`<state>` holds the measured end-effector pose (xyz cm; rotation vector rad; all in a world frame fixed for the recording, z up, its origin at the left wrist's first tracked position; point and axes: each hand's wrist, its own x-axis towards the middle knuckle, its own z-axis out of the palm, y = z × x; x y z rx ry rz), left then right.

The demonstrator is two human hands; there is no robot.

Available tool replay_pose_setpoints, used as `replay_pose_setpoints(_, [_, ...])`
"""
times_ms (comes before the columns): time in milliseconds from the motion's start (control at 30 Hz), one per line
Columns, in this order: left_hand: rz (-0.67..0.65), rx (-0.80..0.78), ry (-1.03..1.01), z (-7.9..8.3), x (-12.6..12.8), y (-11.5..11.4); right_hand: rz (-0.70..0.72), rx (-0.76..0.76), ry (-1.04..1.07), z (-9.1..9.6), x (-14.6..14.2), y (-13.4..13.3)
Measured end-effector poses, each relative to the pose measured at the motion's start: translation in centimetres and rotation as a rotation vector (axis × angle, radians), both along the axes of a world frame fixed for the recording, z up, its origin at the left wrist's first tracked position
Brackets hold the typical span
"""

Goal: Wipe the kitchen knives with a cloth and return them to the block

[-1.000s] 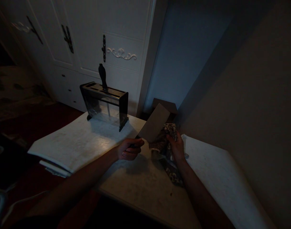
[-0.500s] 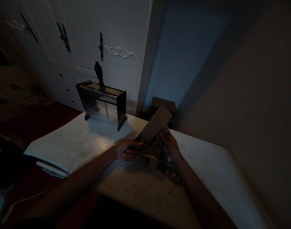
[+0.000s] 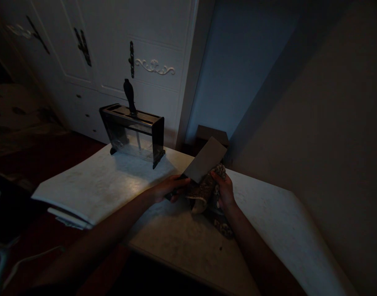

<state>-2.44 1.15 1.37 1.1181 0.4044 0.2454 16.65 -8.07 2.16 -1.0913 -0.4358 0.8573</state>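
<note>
My left hand (image 3: pixel 170 188) is closed around the dark handle of a cleaver (image 3: pixel 207 159). Its broad grey blade points up and to the right, above the table. A brown patterned cloth (image 3: pixel 205 193) is bunched in my right hand (image 3: pixel 224 190), whose fingers are closed on it beside the blade's lower edge. Part of the cloth hangs down toward the tabletop. Whether the cloth touches the blade I cannot tell in this dim light.
On the white-covered table (image 3: pixel 92 185) stands a knife block (image 3: pixel 131 131) with clear sides and one black-handled knife (image 3: pixel 129 96) in it. A white wardrobe (image 3: pixel 157 37) rises behind. A dark brown box (image 3: pixel 211 133) sits past the table's far edge.
The cleaver has shifted slightly to the right, and its blade has tilted a little. My right hand and the cloth have also moved slightly right.
</note>
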Motion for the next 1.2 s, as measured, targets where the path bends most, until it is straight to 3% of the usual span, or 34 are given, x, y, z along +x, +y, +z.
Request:
replay_pose_setpoints(200, [0.171, 0.261, 0.065, -0.1, 0.2, -0.2, -0.063, -0.009, 0.012, 0.0, 0.0, 0.0])
replay_pose_setpoints(533, [0.068, 0.142, 0.054, 0.2, -0.7, 0.5, -0.083, 0.002, -0.069, -0.4, 0.7, 0.0])
replay_pose_setpoints(833, [0.067, 0.101, 0.079, 0.0, -1.1, 1.1, -0.338, -0.025, -0.140, 0.2, 2.9, -0.4])
replay_pose_setpoints(933, [0.069, 0.112, 0.095, -0.1, -1.0, 1.1, -0.433, 0.013, -0.402, 0.2, 2.4, -0.7])
replay_pose_setpoints(1067, [0.047, 0.124, 0.100, 0.0, -1.0, 1.1, -0.472, 0.044, -0.927, -0.4, 1.7, -1.4])
replay_pose_setpoints(1200, [0.003, 0.185, 0.125, 0.3, -1.1, 1.0, -0.231, 0.231, -1.540, -0.8, 0.8, -1.9])
